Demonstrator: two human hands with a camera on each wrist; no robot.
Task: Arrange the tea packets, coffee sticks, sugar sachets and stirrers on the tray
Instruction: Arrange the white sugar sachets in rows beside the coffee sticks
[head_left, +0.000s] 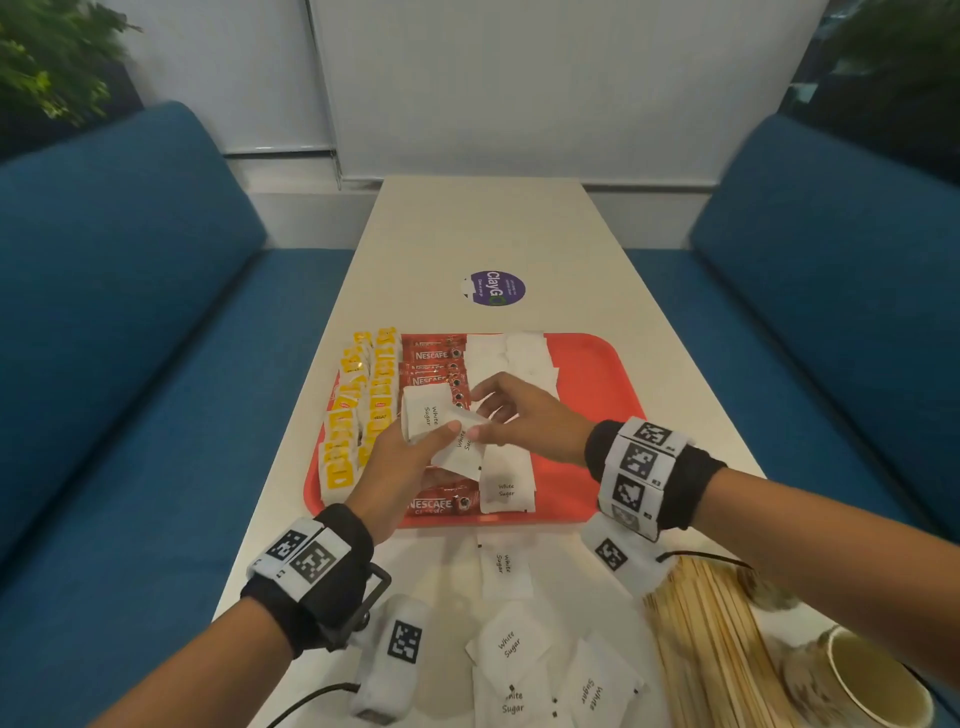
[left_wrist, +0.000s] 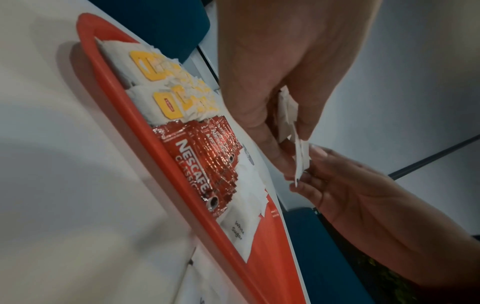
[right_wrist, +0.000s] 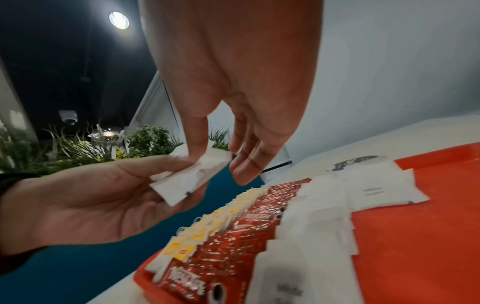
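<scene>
Fingers (right_wrist: 197, 131) of the right hand (head_left: 524, 415) pinched the top edge of one white sugar sachet (head_left: 464, 447), thumb against forefinger, the other fingers hanging loose and straight. The left hand (head_left: 400, 467) held a small stack of the same sachets (head_left: 427, 413) between thumb and curled fingers, just above the red tray (head_left: 597, 374). Each sachet looked light, flat and limp, paper with loose grains inside, so it would probably sag if held by one corner and slide off its neighbours; a pinch across a sealed edge seemed the safest hold, and squeezing the filled middle risked bursting it.

On the tray lay yellow tea packets (head_left: 358, 410) along the left side, red coffee sticks (head_left: 431, 364) beside them, then overlapping rows of sugar (head_left: 511, 353). More sachets (head_left: 506, 644) sat loose on the desk (head_left: 483, 228) near the person. Wooden stirrers (head_left: 711, 639) lay in a bundle at the right, beside a paper cup (head_left: 872, 680).
</scene>
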